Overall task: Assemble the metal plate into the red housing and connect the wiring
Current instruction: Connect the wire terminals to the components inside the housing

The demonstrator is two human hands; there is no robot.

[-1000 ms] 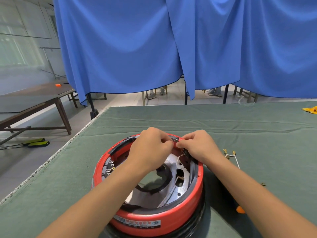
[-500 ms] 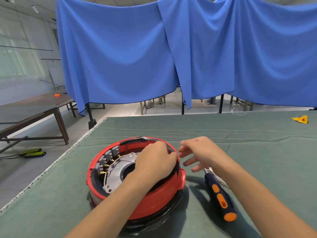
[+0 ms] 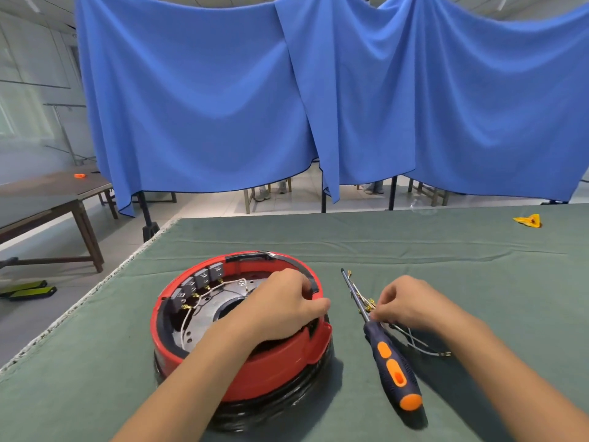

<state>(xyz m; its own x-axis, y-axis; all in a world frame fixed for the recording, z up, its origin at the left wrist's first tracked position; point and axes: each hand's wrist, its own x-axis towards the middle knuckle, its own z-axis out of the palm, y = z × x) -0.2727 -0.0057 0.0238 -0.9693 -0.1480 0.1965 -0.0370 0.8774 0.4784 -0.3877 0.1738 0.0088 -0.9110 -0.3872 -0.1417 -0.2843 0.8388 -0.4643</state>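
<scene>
- Our left hand (image 3: 283,306) reaches in from the lower left, forearm sloping up to the right, and its curled fingers grip the right rim of the round red plastic housing (image 3: 271,368).
- Our right hand (image 3: 411,306) comes in from the lower right, palm down, fingertips pinching the thin white wires with brass terminals (image 3: 366,303) that lie on the worktop (image 3: 478,275) covered in green cloth.
- The red housing sits on the worktop in front of us, open side up, on a black base.
- The round silver metal plate (image 3: 207,314) lies flat inside it, below a row of grey terminal blocks (image 3: 200,280) on the left inner wall.
- A screwdriver with a blue and orange handle (image 3: 393,368) lies just right of the housing, its long axis running away from us, tip at the far end and tilted slightly left.
</scene>
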